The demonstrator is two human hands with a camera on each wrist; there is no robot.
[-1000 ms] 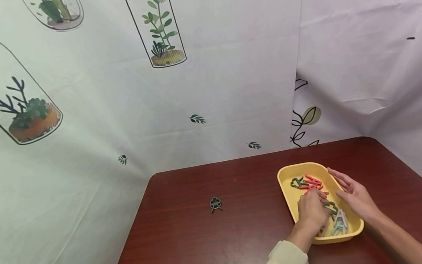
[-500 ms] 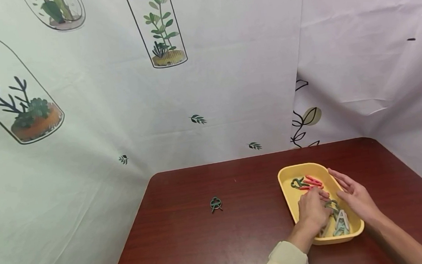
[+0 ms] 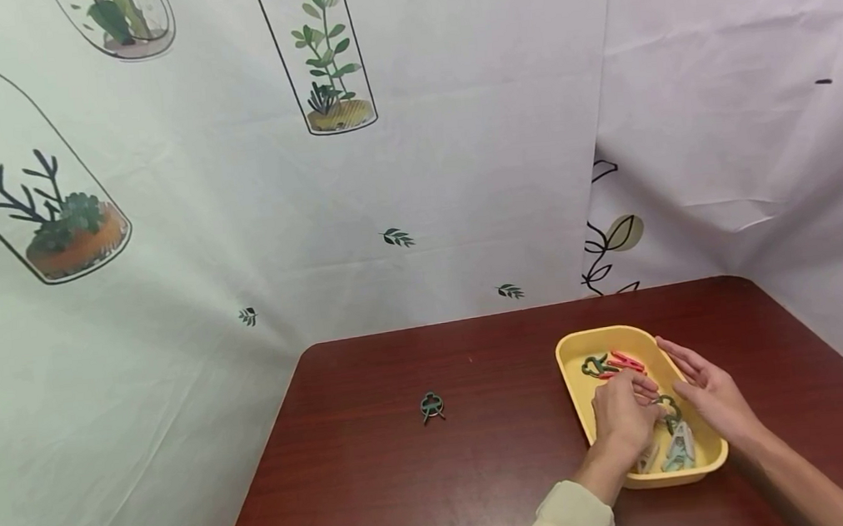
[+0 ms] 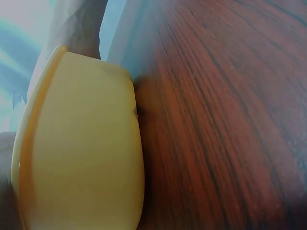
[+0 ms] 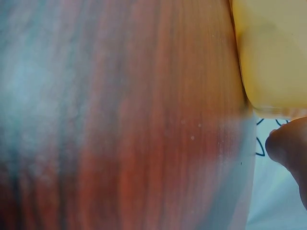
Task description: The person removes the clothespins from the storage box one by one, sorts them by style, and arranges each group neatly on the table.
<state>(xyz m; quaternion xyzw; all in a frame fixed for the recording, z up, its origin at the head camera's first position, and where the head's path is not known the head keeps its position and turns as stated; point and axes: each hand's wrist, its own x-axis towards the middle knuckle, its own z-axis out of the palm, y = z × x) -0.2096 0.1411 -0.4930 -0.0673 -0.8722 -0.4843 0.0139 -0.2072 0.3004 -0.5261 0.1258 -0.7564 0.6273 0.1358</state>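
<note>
Plant-print sheets behind dark wood table — left hand grasping clip, right hand relaxed

Bright, even light; wrist views close and blurred

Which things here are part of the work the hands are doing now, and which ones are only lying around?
In use:
- yellow tray
- clips in the tray, green, red and pale
- left hand, fingers curled down among the clips
- right hand, resting flat at the tray's right rim

Lying about:
- single green clip on the table, apart from the tray
- printed plant backdrop
</note>
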